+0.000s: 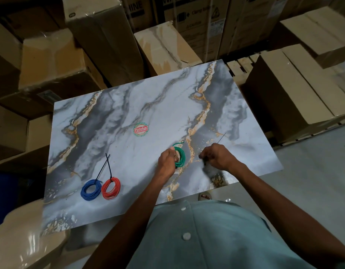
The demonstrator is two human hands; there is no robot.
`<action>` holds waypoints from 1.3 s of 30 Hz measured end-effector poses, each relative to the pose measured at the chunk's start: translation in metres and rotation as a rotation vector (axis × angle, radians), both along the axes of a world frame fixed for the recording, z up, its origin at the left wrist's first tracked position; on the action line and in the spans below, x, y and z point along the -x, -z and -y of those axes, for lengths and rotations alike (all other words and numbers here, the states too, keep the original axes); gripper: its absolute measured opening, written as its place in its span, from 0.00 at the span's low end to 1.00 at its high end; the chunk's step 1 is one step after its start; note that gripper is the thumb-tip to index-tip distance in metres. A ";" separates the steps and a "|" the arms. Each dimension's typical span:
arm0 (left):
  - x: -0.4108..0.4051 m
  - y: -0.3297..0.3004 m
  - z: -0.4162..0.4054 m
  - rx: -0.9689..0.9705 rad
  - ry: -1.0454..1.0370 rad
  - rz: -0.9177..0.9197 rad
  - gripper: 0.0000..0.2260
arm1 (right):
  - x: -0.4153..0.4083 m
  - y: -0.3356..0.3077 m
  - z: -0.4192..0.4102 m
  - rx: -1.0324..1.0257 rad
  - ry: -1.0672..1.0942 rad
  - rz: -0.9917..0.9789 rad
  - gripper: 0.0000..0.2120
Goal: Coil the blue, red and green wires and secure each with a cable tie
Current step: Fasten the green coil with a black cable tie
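Note:
On the marble-patterned table (128,105) a blue wire coil (91,190) and a red wire coil (111,188) lie side by side at the front left, each bound by a black cable tie whose long tail points away from me. My left hand (166,162) grips the green wire coil (181,157), which stands tilted on the table with one loose end sticking up. To its right, my right hand (216,156) pinches a thin black cable tie (221,139); its tail rises past the knuckles and its lower end shows beneath the fingers.
A round red and green sticker (141,129) sits mid-table. Cardboard boxes (284,90) crowd the far and right sides and the left (51,61). The table's right edge drops to a grey floor (313,171). A sandalled foot (205,196) shows below the front edge.

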State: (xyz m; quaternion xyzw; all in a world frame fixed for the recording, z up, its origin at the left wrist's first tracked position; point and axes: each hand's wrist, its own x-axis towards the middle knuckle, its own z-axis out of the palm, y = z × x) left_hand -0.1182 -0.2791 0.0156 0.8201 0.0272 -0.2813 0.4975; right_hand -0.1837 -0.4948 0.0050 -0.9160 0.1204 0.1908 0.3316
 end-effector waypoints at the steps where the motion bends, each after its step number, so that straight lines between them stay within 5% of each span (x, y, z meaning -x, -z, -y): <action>1: -0.001 0.003 -0.001 -0.018 -0.004 0.009 0.20 | 0.001 0.001 -0.001 0.077 -0.086 0.025 0.17; 8: -0.005 0.004 -0.012 -0.033 -0.016 0.013 0.21 | 0.001 0.008 -0.014 0.175 -0.308 0.177 0.10; 13: -0.010 0.005 -0.020 0.008 -0.063 -0.008 0.21 | -0.004 0.016 -0.021 0.109 -0.218 0.217 0.06; 20: -0.015 -0.002 -0.035 0.050 -0.107 -0.014 0.19 | -0.022 -0.036 -0.058 -0.746 0.409 0.175 0.08; 27: -0.024 -0.007 -0.056 0.013 -0.092 0.096 0.19 | -0.039 -0.067 -0.098 -1.219 0.518 -0.072 0.12; 32: -0.025 -0.013 -0.072 0.022 -0.101 0.131 0.19 | -0.043 -0.082 -0.122 -1.243 0.529 -0.079 0.12; 39: -0.025 -0.014 -0.089 0.036 -0.125 0.142 0.18 | -0.045 -0.073 -0.144 -0.895 0.489 -0.044 0.07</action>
